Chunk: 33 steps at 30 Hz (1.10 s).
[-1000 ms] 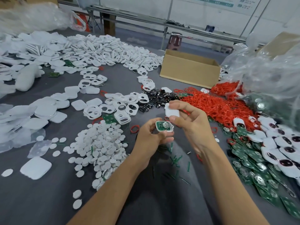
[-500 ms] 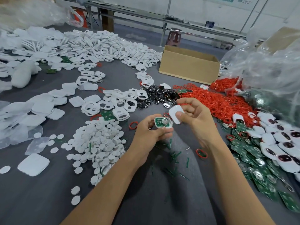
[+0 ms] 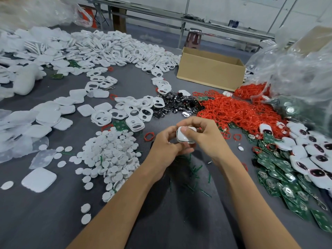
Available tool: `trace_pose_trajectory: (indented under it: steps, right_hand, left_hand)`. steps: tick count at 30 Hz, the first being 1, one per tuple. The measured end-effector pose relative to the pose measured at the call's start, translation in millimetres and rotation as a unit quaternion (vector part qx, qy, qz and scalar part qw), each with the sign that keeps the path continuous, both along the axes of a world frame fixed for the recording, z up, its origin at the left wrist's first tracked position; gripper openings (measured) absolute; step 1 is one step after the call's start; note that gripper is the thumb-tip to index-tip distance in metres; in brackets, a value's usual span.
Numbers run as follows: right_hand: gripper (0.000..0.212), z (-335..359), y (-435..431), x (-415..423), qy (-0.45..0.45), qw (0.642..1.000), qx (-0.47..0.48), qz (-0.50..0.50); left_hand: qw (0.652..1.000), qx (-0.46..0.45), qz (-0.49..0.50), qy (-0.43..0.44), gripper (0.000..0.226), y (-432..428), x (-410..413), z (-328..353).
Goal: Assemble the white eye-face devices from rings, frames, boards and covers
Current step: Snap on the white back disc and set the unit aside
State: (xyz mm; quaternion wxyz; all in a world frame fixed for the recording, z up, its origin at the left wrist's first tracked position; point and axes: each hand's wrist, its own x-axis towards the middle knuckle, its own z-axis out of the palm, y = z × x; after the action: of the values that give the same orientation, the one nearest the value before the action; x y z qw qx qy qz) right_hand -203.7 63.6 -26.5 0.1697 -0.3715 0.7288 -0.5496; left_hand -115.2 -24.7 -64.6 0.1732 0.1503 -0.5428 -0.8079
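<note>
The left grip [image 3: 168, 146] clasps the white eye-face device [image 3: 186, 138] from below and from its left side, fingers curled round it; the right grip [image 3: 208, 139] pinches the same device from the right, its thumb [image 3: 185, 131] pressing down on the white cover [image 3: 193, 130]; the device therefore sits between the two grips and appears to be held clear of the desk [image 3: 53, 221]. A thin green board edge [image 3: 188, 141] shows along the near seam; this suggests the cover is not yet seated on that side. Hazard one: thumb pressure applied off-centre may tilt the cover, so that one side closes while the other rides up. Hazard two: forcing the seam may nip or shift the board; whether a ring lies correctly inside cannot be seen. Hazard three: the smooth shell may slip from the pinch and fall among the green slivers [image 3: 194, 169] directly below the grips, or onto the loose red ring [image 3: 149, 136] just left of the left grip. Hazard four: a forearm swing may scatter the green boards [image 3: 280, 177] lying to the right of the right grip.
</note>
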Motion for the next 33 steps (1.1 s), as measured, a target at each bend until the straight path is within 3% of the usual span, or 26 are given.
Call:
trace_pose_trajectory:
  steps: [7, 11, 15, 21, 28, 33]
  right_hand:
    - [0.029, -11, -3, 1, 0.055, 0.997, -0.01, -0.043]
    - [0.021, -17, -5, 3, 0.024, 0.997, -0.03, -0.064]
    - [0.012, -19, -5, 2, -0.069, 0.994, -0.042, -0.072]
    - [0.01, -13, 1, -5, -0.127, 0.991, 0.005, -0.045]
    - [0.01, -7, 1, -5, -0.165, 0.985, -0.026, -0.05]
    - [0.016, 3, 9, -13, -0.151, 0.987, 0.055, -0.027]
  left_hand:
    - [1.0, 0.018, 0.012, 0.016, 0.037, 1, 0, 0]
    - [0.999, 0.031, 0.026, 0.011, 0.032, 1, 0, 0]
    - [0.999, 0.026, 0.047, -0.004, 0.037, 1, -2, -1]
    - [0.997, 0.006, 0.074, -0.027, 0.048, 5, -4, -2]
    - [0.993, -0.001, 0.118, -0.023, 0.018, 6, -4, -4]
    - [0.992, -0.018, 0.124, -0.019, 0.018, 7, -3, -2]
